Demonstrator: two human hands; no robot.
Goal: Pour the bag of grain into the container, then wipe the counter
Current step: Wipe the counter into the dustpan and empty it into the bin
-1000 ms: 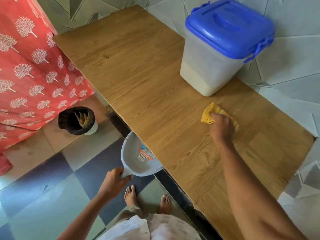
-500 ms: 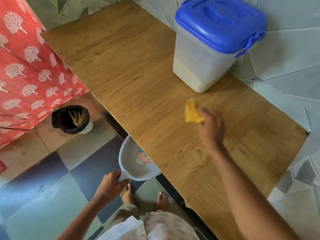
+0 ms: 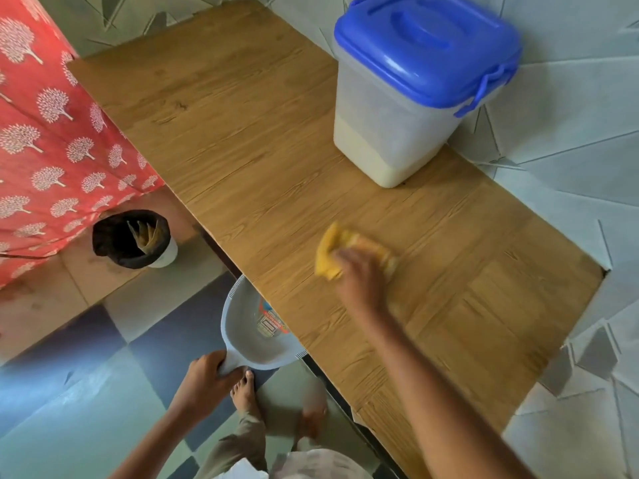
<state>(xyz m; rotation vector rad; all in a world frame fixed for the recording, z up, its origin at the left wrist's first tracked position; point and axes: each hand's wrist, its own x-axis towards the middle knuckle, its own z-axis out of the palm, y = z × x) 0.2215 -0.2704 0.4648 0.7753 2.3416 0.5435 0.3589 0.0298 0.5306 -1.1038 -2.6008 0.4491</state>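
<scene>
Nearer the edge now, cloth (image 3: 332, 252) under right fingers (image 3: 349, 261).

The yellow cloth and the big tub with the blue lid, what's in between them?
Nothing: the head view shows only bare wooden counter between the yellow cloth under the right hand and the blue-lidded plastic tub.

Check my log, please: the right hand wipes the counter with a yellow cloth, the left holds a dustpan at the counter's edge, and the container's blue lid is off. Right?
Not quite. The head view shows the blue lid on the container, not off. The rest stands: the right hand wipes the counter with the yellow cloth, and the left hand holds the dustpan at the counter's edge.
</scene>
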